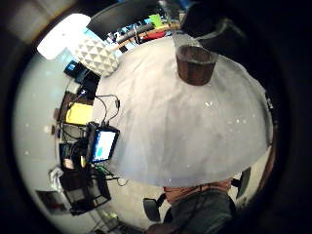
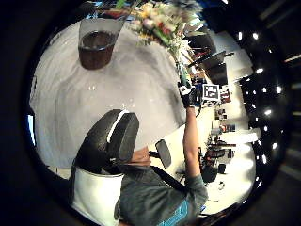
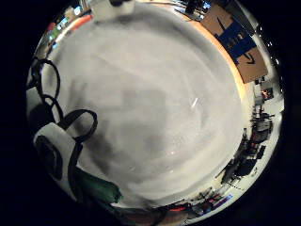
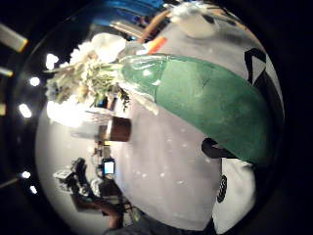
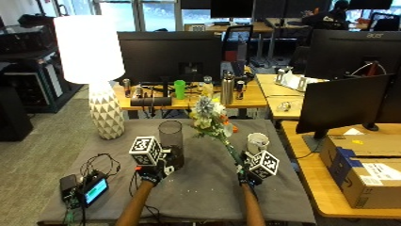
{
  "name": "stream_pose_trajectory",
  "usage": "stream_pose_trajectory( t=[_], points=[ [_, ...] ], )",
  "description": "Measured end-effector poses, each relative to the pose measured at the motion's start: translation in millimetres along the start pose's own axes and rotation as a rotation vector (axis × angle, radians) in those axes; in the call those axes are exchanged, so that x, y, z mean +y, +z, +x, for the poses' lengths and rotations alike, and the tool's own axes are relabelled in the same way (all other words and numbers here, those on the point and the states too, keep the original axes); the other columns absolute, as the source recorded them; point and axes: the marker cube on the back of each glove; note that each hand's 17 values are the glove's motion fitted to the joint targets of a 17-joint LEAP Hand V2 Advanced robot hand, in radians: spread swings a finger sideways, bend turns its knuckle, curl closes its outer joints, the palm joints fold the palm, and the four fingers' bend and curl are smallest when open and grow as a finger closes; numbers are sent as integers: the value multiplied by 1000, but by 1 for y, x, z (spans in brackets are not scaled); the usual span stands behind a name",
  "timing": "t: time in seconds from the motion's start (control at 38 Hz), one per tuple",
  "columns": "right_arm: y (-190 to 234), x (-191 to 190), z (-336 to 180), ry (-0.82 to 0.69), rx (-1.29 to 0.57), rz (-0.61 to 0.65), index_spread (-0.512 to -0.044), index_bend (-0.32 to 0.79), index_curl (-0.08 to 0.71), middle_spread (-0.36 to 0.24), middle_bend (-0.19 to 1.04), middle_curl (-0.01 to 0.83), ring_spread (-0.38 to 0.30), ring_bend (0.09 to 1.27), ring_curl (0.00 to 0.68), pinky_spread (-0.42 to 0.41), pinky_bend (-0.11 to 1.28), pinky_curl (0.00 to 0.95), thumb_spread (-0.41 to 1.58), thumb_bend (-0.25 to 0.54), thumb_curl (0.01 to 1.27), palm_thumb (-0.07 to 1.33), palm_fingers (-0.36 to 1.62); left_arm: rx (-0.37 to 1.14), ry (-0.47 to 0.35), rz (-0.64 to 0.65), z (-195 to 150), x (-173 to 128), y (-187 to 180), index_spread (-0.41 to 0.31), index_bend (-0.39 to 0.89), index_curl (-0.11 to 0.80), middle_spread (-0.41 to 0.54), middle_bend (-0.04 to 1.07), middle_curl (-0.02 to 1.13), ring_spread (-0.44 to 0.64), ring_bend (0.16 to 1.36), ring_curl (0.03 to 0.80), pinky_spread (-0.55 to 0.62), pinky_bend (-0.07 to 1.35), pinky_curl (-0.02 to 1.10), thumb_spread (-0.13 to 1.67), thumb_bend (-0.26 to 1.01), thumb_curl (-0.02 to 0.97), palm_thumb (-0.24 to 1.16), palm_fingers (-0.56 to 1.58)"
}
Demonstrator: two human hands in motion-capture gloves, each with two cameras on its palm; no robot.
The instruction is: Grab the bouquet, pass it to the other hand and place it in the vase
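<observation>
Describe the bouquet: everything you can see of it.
The bouquet is a bunch of pale, white and yellowish flowers with small orange and bluish bits and green leaves. Its stems are bound in a green wrap. The right hand grips the wrap's lower end and holds it lifted above the grey table cover, leaning toward the dark glass vase. It touches nothing else.

Your left hand [image 5: 152, 175] fingers sit hidden behind the marker, the vase [image 5: 170, 136] base hides behind that hand, and the bouquet [image 5: 210, 120] stems vanish inside your right hand [image 5: 249, 174].

Overhead rear view; palm views share table [image 5: 206, 188] (close).
</observation>
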Motion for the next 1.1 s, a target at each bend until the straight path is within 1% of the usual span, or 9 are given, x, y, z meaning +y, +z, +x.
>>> stream_pose_trajectory(
  t=[0.13, 0.29, 0.39, 0.53, 0.68, 0.87, 0.89, 1.05, 1.1],
  points=[
    [-31, 6, -39, -61, -198, 29, -235, 191, 383, -152, 690, 554, -189, 965, 531, -264, 691, 456, 707, -19, 582, 1032, 1410, 133, 44, 35, 18, -13, -26, -75, 135, 300, 86, 184, 334, 237, 580, 301, 424, 324, 358, 1022, -24, 266, 221, 333],
    [-62, 20, -99, -161, -459, 20, -234, 198, 417, -160, 711, 571, -196, 986, 539, -279, 716, 471, 701, -22, 600, 1032, 1391, 452, 94, 35, 46, -35, -54, -68, 124, 293, 74, 194, 340, 221, 589, 299, 406, 341, 361, 1025, -23, 269, 228, 387],
    [-61, 23, -135, -246, -617, -10, -234, 197, 437, -163, 719, 578, -196, 996, 543, -284, 728, 479, 702, -21, 610, 1034, 1382, 639, 121, 44, 67, -51, -67, -58, 114, 286, 63, 206, 351, 202, 593, 302, 384, 351, 367, 1024, -18, 272, 248, 422],
    [-55, 34, -177, -335, -776, -86, -234, 194, 459, -166, 733, 587, -197, 1003, 545, -288, 735, 484, 704, -23, 620, 1032, 1374, 804, 169, 71, 94, -72, -77, -35, 105, 274, 45, 226, 362, 156, 610, 308, 320, 347, 369, 1026, -5, 285, 305, 489],
    [-47, 51, -215, -428, -915, -182, -235, 191, 480, -167, 740, 594, -197, 1009, 547, -289, 745, 488, 714, -25, 629, 1025, 1367, 943, 227, 91, 118, -92, -88, -13, 104, 264, 20, 213, 373, 99, 620, 317, 220, 371, 382, 1016, -6, 300, 371, 538],
    [-35, 69, -243, -469, -1016, -283, -235, 190, 499, -169, 745, 599, -194, 1016, 547, -290, 749, 489, 726, -24, 638, 1017, 1364, 1070, 223, 130, 126, -102, -98, -1, 85, 244, -8, 176, 367, 16, 644, 325, 71, 441, 398, 999, -7, 319, 450, 636],
    [-33, 72, -247, -476, -1036, -301, -237, 193, 504, -170, 747, 601, -194, 1015, 547, -290, 748, 489, 729, -26, 638, 1014, 1365, 1083, 225, 136, 127, -103, -99, -23, 101, 249, -30, 173, 366, -24, 653, 331, 13, 483, 411, 998, 14, 330, 497, 744],
    [-23, 83, -261, -476, -1128, -384, -239, 190, 519, -171, 750, 605, -193, 1022, 548, -290, 751, 490, 746, -23, 642, 1013, 1362, 1127, 246, 151, 128, -101, -103, -93, 131, 259, -101, 157, 357, -127, 638, 329, -139, 525, 409, 987, 19, 350, 596, 907],
    [-20, 84, -263, -481, -1148, -391, -238, 195, 526, -172, 751, 608, -193, 1024, 548, -291, 751, 490, 750, -23, 644, 1012, 1365, 1138, 236, 135, 129, -99, -104, -134, 150, 270, -146, 164, 353, -178, 629, 326, -202, 531, 404, 988, 41, 365, 661, 1030]
  ],
)
